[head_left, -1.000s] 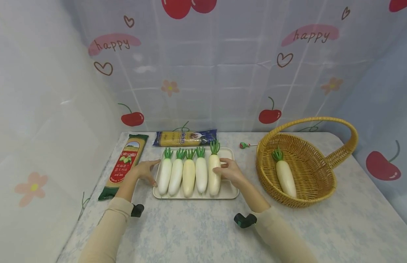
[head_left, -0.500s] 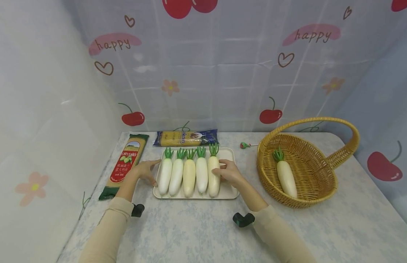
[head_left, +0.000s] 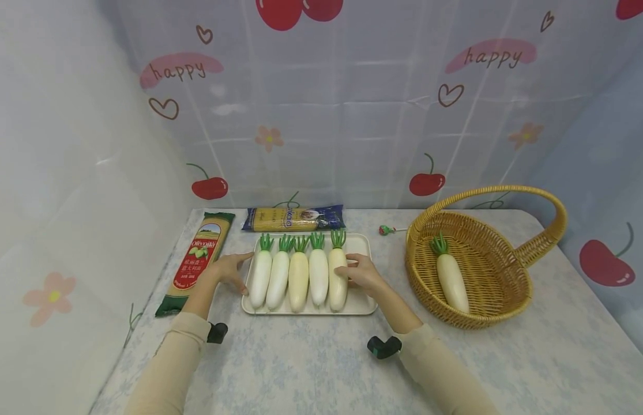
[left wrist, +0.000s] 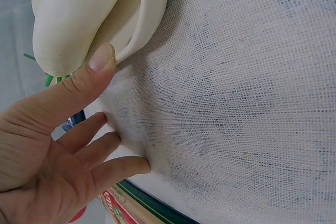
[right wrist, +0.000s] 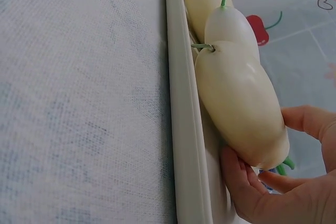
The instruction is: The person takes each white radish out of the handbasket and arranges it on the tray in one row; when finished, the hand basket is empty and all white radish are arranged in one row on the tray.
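Several white radishes with green tops lie side by side on a white tray. My right hand holds the rightmost radish, thumb over its top and fingers along its right side. In the right wrist view this radish lies against its neighbour, with the fingers curled about its leafy end. At the tray's left edge is my left hand, fingers spread and nothing in its grasp. The left wrist view has its thumb at the tray rim, beside the leftmost radish, with the other fingertips down on the cloth.
A wicker basket with a tall handle stands at the right, one radish inside. A lollipop lies left of it. One pasta pack is behind the tray, another pasta pack left of it.
The rightmost radish has shifted slightly left and toward the front, settling in line beside the others, with my right hand following it. My left hand has stayed at the tray's edge.
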Motion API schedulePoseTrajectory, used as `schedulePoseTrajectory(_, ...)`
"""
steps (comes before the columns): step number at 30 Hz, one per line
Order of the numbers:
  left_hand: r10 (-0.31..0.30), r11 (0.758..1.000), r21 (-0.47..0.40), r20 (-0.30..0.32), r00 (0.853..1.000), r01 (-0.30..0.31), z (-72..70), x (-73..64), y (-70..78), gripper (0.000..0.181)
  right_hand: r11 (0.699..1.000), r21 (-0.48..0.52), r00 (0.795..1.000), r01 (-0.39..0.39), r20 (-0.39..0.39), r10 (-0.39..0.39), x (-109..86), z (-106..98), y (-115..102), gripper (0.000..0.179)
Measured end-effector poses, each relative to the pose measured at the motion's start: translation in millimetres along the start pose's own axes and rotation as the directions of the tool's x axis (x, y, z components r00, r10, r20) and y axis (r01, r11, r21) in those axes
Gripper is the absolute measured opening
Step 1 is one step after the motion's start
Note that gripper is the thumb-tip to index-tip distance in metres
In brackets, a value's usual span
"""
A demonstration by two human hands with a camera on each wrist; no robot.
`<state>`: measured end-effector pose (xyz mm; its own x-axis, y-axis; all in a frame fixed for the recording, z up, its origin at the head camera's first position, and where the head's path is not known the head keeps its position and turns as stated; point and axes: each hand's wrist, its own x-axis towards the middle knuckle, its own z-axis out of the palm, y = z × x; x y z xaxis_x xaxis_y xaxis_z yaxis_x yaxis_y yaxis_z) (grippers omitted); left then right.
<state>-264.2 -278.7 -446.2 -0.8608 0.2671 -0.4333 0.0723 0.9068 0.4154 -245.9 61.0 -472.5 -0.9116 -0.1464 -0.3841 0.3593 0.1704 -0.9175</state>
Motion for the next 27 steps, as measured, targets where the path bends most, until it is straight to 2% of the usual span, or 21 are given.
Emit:
schedulePoseTrajectory(8, -0.003, 1.000, 0.011, -0.002, 1.000, 0.003, 0.1, 0.8, -1.0, 0.110, 1.000, -0.009, 1.000, -0.007, 0.011, 0.008, 0.5, 0, 1, 0.067)
schedulePoseTrajectory(15, -0.008, 1.000, -0.012, -0.002, 1.000, 0.008, 1.5, 0.9, -2.0, 0.111, 0.995, -0.091, 0.999, 0.032, 0.019, -0.031, -4.1, 0, 1, 0.071)
schedulePoseTrajectory(20, -0.008, 1.000, -0.012, -0.008, 1.000, 0.008, 1.6, 0.7, -2.1, 0.110, 0.992, -0.107, 0.998, 0.061, 0.033, -0.058, -7.7, -2, 1, 0.072)
schedulePoseTrajectory(27, -0.009, 1.000, -0.002, -0.004, 1.000, 0.009, 1.7, 2.5, -2.6, 0.109, 0.987, -0.149, 0.998, 0.057, 0.032, -0.053, -10.3, -7, 4, 0.071)
